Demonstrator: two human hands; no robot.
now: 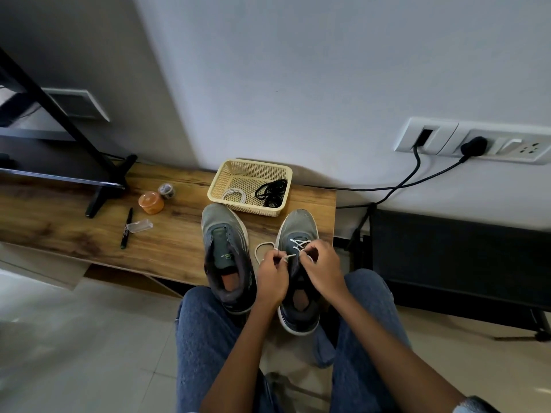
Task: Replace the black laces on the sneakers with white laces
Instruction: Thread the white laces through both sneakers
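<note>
Both hands are down on the right sneaker (pixel 299 263), which sits on the wooden worktop (pixel 167 234) with its heel hanging toward the person's knees. The left hand (pixel 272 277) has its fingers curled, pinching a strand of the white lace (pixel 293 248) at the eyelets. The right hand (pixel 323 269) is curled too, gripping the lace on the other side of the tongue. White crossings already show over the front eyelets, and a loose loop of the same lace curves out to the left, lying on the worktop between the two shoes.

The left sneaker (pixel 226 251) stands just beside it, tongue exposed, no lace visible in its eyelets. Behind the shoes, the cream basket (pixel 222 177) holds a coiled white lace (pixel 235 194) on its left and the black laces (pixel 272 190) bundled on its right. Further left on the worktop: an orange jar (pixel 151 202), a small tape roll (pixel 167 190), a black pen (pixel 126 228) and a clear cap (pixel 140 226).
</note>
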